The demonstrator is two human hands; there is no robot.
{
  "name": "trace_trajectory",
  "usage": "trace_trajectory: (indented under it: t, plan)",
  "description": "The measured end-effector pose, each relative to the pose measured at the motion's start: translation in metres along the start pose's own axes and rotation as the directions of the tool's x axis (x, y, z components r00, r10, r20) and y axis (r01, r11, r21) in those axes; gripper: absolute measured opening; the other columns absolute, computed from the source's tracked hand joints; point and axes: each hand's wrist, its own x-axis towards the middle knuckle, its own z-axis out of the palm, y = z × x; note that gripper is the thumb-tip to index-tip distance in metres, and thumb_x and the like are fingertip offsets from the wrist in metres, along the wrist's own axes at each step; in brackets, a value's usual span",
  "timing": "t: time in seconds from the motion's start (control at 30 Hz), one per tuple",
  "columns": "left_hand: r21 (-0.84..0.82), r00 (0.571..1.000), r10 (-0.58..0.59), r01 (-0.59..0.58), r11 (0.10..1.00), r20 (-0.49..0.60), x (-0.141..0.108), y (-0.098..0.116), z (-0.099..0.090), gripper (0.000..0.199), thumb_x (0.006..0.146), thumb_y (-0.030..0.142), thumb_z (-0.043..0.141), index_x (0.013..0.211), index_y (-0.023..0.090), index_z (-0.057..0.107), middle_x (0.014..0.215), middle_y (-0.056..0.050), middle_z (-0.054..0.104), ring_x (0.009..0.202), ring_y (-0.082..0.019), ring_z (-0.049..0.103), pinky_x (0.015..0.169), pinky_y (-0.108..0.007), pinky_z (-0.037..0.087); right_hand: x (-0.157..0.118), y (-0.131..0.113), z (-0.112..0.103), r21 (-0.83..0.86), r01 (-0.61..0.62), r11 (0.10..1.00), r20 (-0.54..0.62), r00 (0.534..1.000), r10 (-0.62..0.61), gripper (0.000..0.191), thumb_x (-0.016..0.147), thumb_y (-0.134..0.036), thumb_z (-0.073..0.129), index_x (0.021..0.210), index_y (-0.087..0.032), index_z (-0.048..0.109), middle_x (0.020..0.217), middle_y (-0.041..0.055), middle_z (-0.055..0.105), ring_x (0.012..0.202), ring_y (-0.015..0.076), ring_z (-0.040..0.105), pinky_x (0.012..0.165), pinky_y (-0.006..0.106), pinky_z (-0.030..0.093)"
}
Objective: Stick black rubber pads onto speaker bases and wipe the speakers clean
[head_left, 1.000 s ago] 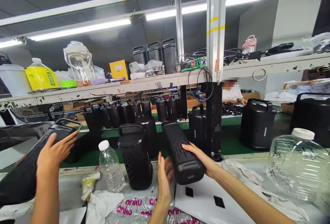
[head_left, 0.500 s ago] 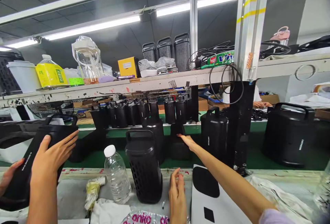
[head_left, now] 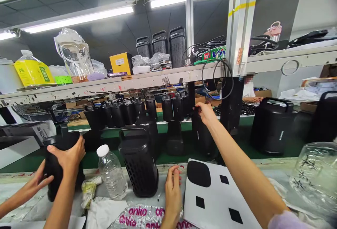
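I had the right hand closed over the top handle of a black Merkury speaker, standing on the green belt past the far edge of the tabletop. A dark post crowded its right side. My left hand was empty, loosely curled, beside a white sheet. A perforated speaker and a clear bottle stood near the tabletop's far edge; farther left, a co-worker's hands held another speaker.
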Motion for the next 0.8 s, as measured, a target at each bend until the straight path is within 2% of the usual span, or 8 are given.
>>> trace_trajectory:
  t: [0.17, 0.27, 0.37, 0.47, 0.53, 0.6, 0.67, 0.8]
  plan:
    - [-0.076, 1.0, -0.017, 0.016, 0.997, -0.011, 0.003, -0.003, -0.001, 0.064, 0.078, 0.077, 0.056, 0.099, 0.018, 0.068, 0.084, -0.004, 0.065, 0.073, -0.018, 0.056, 0.073, -0.032, 0.045, -0.02, -0.026, 0.001, 0.023, -0.074, 0.997, 0.037, 0.997, 0.073, 0.02, 0.097, -0.032, 0.06, 0.098, -0.013, 0.059, 0.08, -0.0018, 0.056, 0.059, 0.0073, 0.051, 0.052, 0.019, 0.046]
    - [-0.173, 0.999, -0.053, 0.052, 0.984, 0.0, 0.004, 0.001, -0.002, 0.061, 0.07, 0.074, 0.068, 0.095, 0.018, 0.07, 0.084, -0.004, 0.064, 0.075, -0.017, 0.055, 0.07, -0.028, 0.046, -0.062, -0.048, -0.001, 0.069, -0.032, 0.997, 0.123, 0.992, 0.023, 0.007, 0.087, -0.016, 0.065, 0.087, -0.013, 0.058, 0.065, -0.0065, 0.048, 0.05, 0.0055, 0.042, 0.048, 0.018, 0.04]
    - [-0.313, 0.992, -0.121, 0.128, 0.941, 0.042, 0.001, 0.009, -0.002, 0.063, 0.066, 0.071, 0.074, 0.1, 0.019, 0.069, 0.104, -0.007, 0.064, 0.092, -0.019, 0.059, 0.077, -0.028, 0.051, -0.113, -0.086, -0.01, 0.137, -0.001, 0.991, 0.251, 0.967, -0.034, 0.019, 0.068, -0.007, 0.066, 0.082, -0.016, 0.058, 0.056, -0.0093, 0.04, 0.047, 0.0051, 0.037, 0.047, 0.018, 0.036]
    - [-0.443, 0.965, -0.207, 0.257, 0.859, 0.157, -0.011, 0.026, -0.003, 0.071, 0.069, 0.078, 0.066, 0.113, 0.022, 0.065, 0.12, -0.011, 0.062, 0.104, -0.025, 0.061, 0.088, -0.043, 0.056, -0.156, -0.132, -0.041, 0.263, -0.004, 0.965, 0.318, 0.944, -0.083, 0.025, 0.062, -0.01, 0.067, 0.083, -0.02, 0.058, 0.054, -0.0107, 0.033, 0.043, 0.0035, 0.03, 0.041, 0.016, 0.029]
    - [-0.532, 0.909, -0.231, 0.394, 0.75, 0.348, -0.026, 0.042, -0.004, 0.075, 0.071, 0.081, 0.06, 0.114, 0.02, 0.065, 0.118, -0.014, 0.065, 0.103, -0.03, 0.063, 0.09, -0.056, 0.054, -0.172, -0.153, -0.073, 0.331, -0.044, 0.943, 0.334, 0.94, -0.074, 0.027, 0.062, -0.01, 0.068, 0.085, -0.022, 0.06, 0.058, -0.0092, 0.037, 0.041, 0.0011, 0.024, 0.037, 0.014, 0.022]
    - [-0.622, 0.841, -0.189, 0.508, 0.596, 0.506, -0.043, 0.058, -0.001, 0.07, 0.075, 0.077, 0.061, 0.113, 0.018, 0.068, 0.117, -0.016, 0.068, 0.101, -0.032, 0.064, 0.092, -0.065, 0.051, -0.177, -0.158, -0.105, 0.341, -0.101, 0.935, 0.319, 0.948, -0.014, 0.029, 0.064, -0.012, 0.071, 0.09, -0.023, 0.062, 0.063, -0.0075, 0.043, 0.039, -0.0007, 0.016, 0.033, 0.014, 0.014]
    - [-0.697, 0.838, -0.175, 0.531, 0.482, 0.517, -0.058, 0.071, 0.005, 0.056, 0.08, 0.064, 0.064, 0.113, 0.02, 0.069, 0.118, -0.014, 0.07, 0.1, -0.03, 0.065, 0.095, -0.068, 0.048, -0.172, -0.148, -0.13, 0.287, -0.181, 0.941, 0.292, 0.952, 0.094, 0.033, 0.069, -0.019, 0.075, 0.1, -0.024, 0.064, 0.062, -0.0076, 0.043, 0.038, -0.0003, 0.01, 0.03, 0.015, 0.01]
    - [-0.659, 0.865, -0.356, 0.5, 0.562, 0.353, -0.075, 0.095, 0.017, 0.036, 0.088, 0.048, 0.062, 0.11, 0.021, 0.071, 0.119, -0.01, 0.071, 0.104, -0.028, 0.066, 0.098, -0.064, 0.049, -0.155, -0.118, -0.163, 0.087, -0.335, 0.938, 0.152, 0.935, 0.32, 0.019, 0.085, -0.026, 0.067, 0.101, -0.016, 0.067, 0.055, -0.0099, 0.028, 0.039, 0.0013, 0.012, 0.032, 0.014, 0.028]
